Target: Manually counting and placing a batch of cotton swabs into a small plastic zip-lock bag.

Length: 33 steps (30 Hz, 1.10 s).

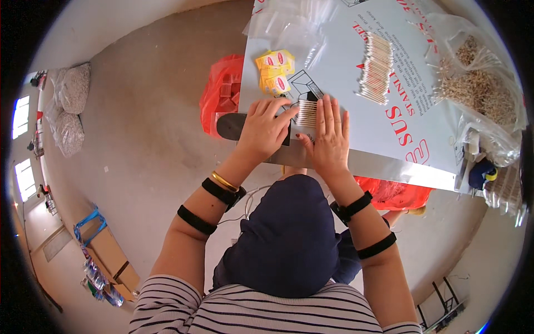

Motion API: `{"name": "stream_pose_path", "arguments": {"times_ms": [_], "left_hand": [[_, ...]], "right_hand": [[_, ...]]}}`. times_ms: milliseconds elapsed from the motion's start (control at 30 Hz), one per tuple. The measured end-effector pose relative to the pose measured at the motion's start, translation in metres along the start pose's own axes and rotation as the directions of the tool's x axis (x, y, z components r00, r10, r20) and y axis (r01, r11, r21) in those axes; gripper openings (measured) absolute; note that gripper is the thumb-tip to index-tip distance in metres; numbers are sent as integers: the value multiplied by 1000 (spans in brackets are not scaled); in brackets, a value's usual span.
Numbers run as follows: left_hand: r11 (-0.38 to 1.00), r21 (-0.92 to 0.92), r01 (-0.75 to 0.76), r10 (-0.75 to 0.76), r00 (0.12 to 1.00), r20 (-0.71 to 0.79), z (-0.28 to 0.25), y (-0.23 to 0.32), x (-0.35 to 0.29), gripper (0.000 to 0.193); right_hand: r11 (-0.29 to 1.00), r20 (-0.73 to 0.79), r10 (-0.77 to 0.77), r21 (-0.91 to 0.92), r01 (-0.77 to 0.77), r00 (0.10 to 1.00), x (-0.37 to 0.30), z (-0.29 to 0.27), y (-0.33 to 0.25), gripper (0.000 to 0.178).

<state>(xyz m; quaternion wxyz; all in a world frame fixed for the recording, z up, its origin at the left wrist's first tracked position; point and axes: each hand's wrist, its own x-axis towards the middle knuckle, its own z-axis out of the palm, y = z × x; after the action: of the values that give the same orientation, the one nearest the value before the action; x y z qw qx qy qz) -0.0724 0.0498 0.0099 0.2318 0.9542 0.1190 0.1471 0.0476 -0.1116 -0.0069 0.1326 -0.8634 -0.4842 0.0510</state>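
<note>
A small row of cotton swabs lies side by side on the metal-topped table, between my two hands. My left hand is at the row's left side, fingers bent and apart, with the fingertips by the swab ends. Flat along the right side rests my right hand, its fingers stretched out and thumb pointing left. Neither hand grips anything. Farther right on the table is a longer row of cotton swabs. Yellow and white printed cards lie in a loose pile beyond my left hand.
Transparent plastic bags lie at the table's far left. On the right, a large transparent bag holds many loose swabs. A red bag hangs at the left edge, another red bag below the front edge. Filled sacks stand far left.
</note>
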Motion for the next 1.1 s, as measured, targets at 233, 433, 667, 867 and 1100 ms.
{"name": "stream_pose_path", "arguments": {"times_ms": [233,433,667,867,1100], "left_hand": [[998,-38,41,-43,998,-46,-1,0,6,35],[984,70,166,-146,962,-230,-10,-26,25,33],[968,49,247,-233,951,-202,-4,-57,45,35],[962,53,266,-252,950,-186,-14,-48,53,25],[770,-573,281,-417,901,-119,-23,-25,47,15]], "right_hand": [[1000,5,4,8,-4,1000,1,0,-1,96],[1000,14,6,9,-6,1000,0,-1,0,95],[1000,13,-3,13,3,1000,0,-2,0,93],[1000,12,3,12,-3,1000,0,-2,0,92],[1000,-3,-1,16,1,1000,-1,-2,0,91]]}}
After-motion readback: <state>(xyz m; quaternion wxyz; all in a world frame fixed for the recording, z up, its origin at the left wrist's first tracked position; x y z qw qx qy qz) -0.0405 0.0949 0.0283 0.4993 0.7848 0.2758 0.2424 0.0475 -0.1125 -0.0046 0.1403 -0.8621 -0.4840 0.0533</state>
